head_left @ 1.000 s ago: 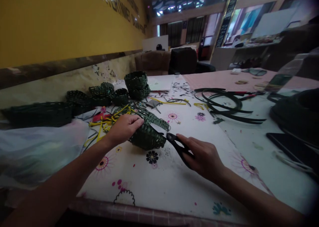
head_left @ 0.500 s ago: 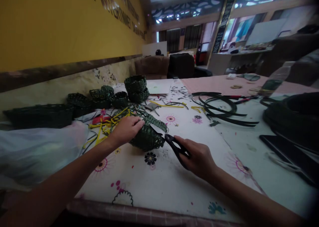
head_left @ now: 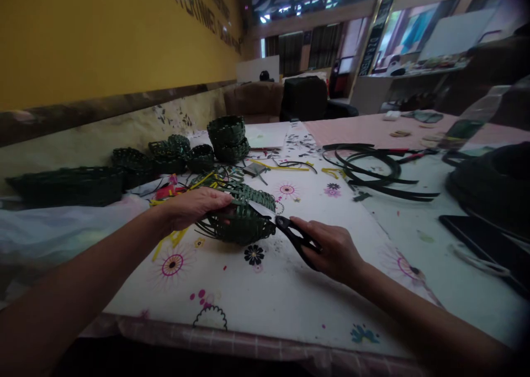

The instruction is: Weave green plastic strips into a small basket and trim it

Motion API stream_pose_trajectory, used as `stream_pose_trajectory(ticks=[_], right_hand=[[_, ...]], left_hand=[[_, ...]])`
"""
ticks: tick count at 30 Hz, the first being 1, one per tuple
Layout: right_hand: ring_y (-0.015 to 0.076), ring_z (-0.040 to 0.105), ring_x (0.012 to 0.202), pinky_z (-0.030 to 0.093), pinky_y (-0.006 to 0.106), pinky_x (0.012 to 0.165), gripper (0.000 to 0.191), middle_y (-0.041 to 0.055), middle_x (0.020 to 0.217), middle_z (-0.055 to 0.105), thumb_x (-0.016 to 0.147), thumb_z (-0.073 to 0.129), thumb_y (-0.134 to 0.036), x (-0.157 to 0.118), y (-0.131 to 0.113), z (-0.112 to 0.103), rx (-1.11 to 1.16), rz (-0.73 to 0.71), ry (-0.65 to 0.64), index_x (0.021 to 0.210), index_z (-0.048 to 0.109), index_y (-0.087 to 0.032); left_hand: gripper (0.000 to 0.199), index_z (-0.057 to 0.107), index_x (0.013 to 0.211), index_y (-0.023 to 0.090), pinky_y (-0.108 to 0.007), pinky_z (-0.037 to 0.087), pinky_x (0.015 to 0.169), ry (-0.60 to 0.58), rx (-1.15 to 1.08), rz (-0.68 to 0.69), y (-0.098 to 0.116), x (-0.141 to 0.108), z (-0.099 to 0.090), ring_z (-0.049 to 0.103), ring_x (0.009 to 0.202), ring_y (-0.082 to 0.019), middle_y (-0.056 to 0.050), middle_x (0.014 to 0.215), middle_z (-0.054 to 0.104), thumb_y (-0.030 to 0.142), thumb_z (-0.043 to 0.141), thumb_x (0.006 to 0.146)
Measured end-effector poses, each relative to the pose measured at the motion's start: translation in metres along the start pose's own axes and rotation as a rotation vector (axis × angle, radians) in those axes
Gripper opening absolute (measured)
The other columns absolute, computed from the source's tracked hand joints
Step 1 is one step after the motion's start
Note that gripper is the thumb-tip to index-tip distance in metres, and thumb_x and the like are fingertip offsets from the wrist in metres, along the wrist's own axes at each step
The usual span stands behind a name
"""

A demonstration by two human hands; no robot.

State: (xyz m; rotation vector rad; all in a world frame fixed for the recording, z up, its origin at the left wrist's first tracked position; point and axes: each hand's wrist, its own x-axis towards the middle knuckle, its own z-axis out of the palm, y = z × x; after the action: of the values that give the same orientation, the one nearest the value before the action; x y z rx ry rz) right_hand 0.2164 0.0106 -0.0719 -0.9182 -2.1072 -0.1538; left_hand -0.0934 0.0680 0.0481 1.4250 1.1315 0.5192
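Note:
A dark green woven basket lies on its side on the flowered tablecloth, with loose strip ends fanning out at its left. My left hand is closed at its upper left, thumb and fingers pinching a green strip of it. In my right hand are black-handled scissors, fingers wrapped round the handles. Their blades are parted and point left, over the basket's opening and close to the pinched strip. Whether the blades touch the strip I cannot tell.
Several finished-looking green baskets stand along the wall at the back left. Yellow strips lie near my left arm. Coiled dark strips, a bottle, a large dark roll and a dark flat device occupy the right side.
My left hand has shifted left from the basket's top and now pinches a strip. The scissors have moved in over the basket, their blades more visible. The camera view has tilted slightly.

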Motion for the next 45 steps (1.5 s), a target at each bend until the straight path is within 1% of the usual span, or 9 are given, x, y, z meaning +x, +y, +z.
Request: stream_pose_trajectory(ticks=[12, 17, 20, 23, 26, 31, 35, 40, 45], right_hand=[[0.0139, 0.063, 0.056, 0.044, 0.024, 0.053, 0.040, 0.0028, 0.072, 0.072, 0.089, 0.053, -0.013, 0.007, 0.005, 0.001, -0.114, -0.113, 0.012, 0.127, 0.065, -0.013], [0.0178, 0.071, 0.071, 0.050, 0.027, 0.059, 0.041, 0.0078, 0.092, 0.079, 0.092, 0.054, -0.017, 0.010, 0.017, -0.020, -0.213, -0.170, -0.031, 0.132, 0.065, -0.019], [0.0197, 0.073, 0.075, 0.053, 0.029, 0.065, 0.040, 0.0075, 0.094, 0.080, 0.093, 0.054, -0.023, 0.006, 0.036, -0.032, -0.213, -0.047, -0.057, 0.131, 0.067, -0.023], [0.0259, 0.074, 0.081, 0.052, 0.033, 0.063, 0.043, 0.0098, 0.103, 0.079, 0.089, 0.057, -0.026, 0.004, 0.056, -0.032, -0.344, 0.260, -0.102, 0.130, 0.068, -0.022], [0.0288, 0.073, 0.080, 0.045, 0.033, 0.058, 0.039, 0.0104, 0.103, 0.079, 0.087, 0.058, -0.027, 0.004, 0.071, -0.023, -0.483, 0.505, -0.314, 0.123, 0.071, -0.022], [0.0281, 0.071, 0.087, 0.043, 0.033, 0.062, 0.029, 0.0129, 0.100, 0.076, 0.090, 0.056, -0.021, -0.001, 0.075, -0.013, -0.501, 0.522, -0.551, 0.113, 0.073, -0.019], [0.0355, 0.070, 0.091, 0.049, 0.041, 0.069, 0.023, 0.0184, 0.094, 0.073, 0.094, 0.055, -0.023, -0.001, 0.066, -0.013, -0.651, 0.402, -0.526, 0.101, 0.075, -0.015], [0.0386, 0.061, 0.124, 0.056, 0.053, 0.095, 0.076, 0.0222, 0.140, 0.059, 0.090, 0.068, -0.053, 0.017, 0.054, 0.001, -0.205, 0.140, -0.239, 0.154, 0.044, -0.020], [0.0407, 0.027, 0.154, 0.037, 0.061, 0.118, 0.123, 0.0184, 0.170, 0.021, 0.073, 0.077, -0.068, 0.051, 0.048, 0.042, 0.276, 0.012, -0.358, 0.166, 0.005, -0.032]], left_hand=[[0.046, 0.054, 0.068, 0.017, -0.023, 0.027, 0.053, 0.004, 0.011, -0.019, -0.005, -0.010, 0.015, 0.037, 0.055, -0.008, 0.004, 0.064, 0.049, 0.057, 0.074, 0.077], [0.045, 0.055, 0.067, 0.015, -0.023, 0.027, 0.056, 0.042, 0.147, 0.083, -0.012, -0.017, 0.007, 0.037, 0.060, -0.009, 0.002, 0.067, 0.048, 0.056, 0.066, 0.085], [0.042, 0.057, 0.069, 0.016, -0.023, 0.032, 0.058, 0.144, 0.119, 0.088, -0.021, -0.023, 0.001, 0.042, 0.062, -0.010, 0.002, 0.068, 0.051, 0.054, 0.068, 0.083], [0.040, 0.063, 0.075, 0.016, -0.022, 0.038, 0.063, 0.183, 0.029, 0.050, -0.030, -0.031, 0.001, 0.050, 0.067, -0.011, 0.000, 0.074, 0.058, 0.054, 0.074, 0.077], [0.040, 0.067, 0.083, 0.016, -0.025, 0.045, 0.071, 0.199, -0.052, 0.046, -0.037, -0.038, 0.007, 0.058, 0.078, -0.014, -0.002, 0.083, 0.064, 0.052, 0.079, 0.071], [0.039, 0.065, 0.081, 0.015, -0.025, 0.041, 0.065, 0.238, -0.082, 0.064, -0.045, -0.042, 0.008, 0.052, 0.070, -0.012, 0.000, 0.077, 0.059, 0.052, 0.077, 0.074], [0.041, 0.068, 0.090, 0.014, -0.023, 0.031, 0.059, 0.226, -0.122, 0.068, -0.046, -0.045, 0.007, 0.046, 0.065, -0.010, 0.001, 0.073, 0.055, 0.052, 0.075, 0.075], [0.048, 0.068, 0.106, 0.014, -0.023, 0.030, 0.059, 0.149, -0.164, 0.102, -0.046, -0.051, 0.009, 0.047, 0.069, -0.011, -0.002, 0.080, 0.058, 0.052, 0.073, 0.078], [0.047, 0.066, 0.116, 0.013, -0.024, 0.027, 0.057, 0.030, -0.012, 0.132, -0.050, -0.051, 0.006, 0.042, 0.066, -0.011, -0.002, 0.079, 0.054, 0.047, 0.066, 0.085]])
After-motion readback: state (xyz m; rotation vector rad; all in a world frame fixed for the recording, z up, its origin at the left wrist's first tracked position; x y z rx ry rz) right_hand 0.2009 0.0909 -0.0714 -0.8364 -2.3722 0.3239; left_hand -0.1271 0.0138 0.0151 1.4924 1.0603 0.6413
